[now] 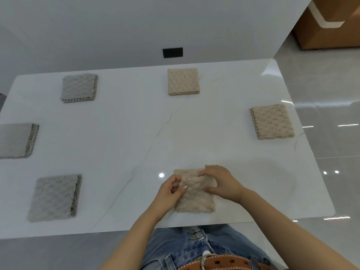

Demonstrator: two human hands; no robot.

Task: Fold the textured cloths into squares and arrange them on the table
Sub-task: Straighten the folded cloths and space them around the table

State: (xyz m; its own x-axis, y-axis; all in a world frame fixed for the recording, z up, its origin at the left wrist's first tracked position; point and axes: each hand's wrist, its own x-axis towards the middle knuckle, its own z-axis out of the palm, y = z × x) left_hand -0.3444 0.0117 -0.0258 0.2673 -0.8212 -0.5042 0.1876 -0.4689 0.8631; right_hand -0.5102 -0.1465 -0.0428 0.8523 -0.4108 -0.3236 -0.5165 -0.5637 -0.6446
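Beige and nubbly, the cloth (194, 193) lay at the near edge of the white marble table (136, 133). The left hand (169, 193) pinched its left edge while the right hand (220, 184) gripped its top right, probably squaring the fold. Five folded squares ringed the table beyond it; glossy grey floor tiles (331, 94) shone rightward.

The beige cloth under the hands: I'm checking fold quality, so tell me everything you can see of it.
The beige cloth is thick and soft-looking, with a raised wavy weave. It lies flat near the front edge of the white table, folded to a rough square, slightly taller than wide. The left hand pinches its left edge; the right hand holds its upper right part, thumb and fingers on the fabric. Its lower corners look fuzzy, not crisp.
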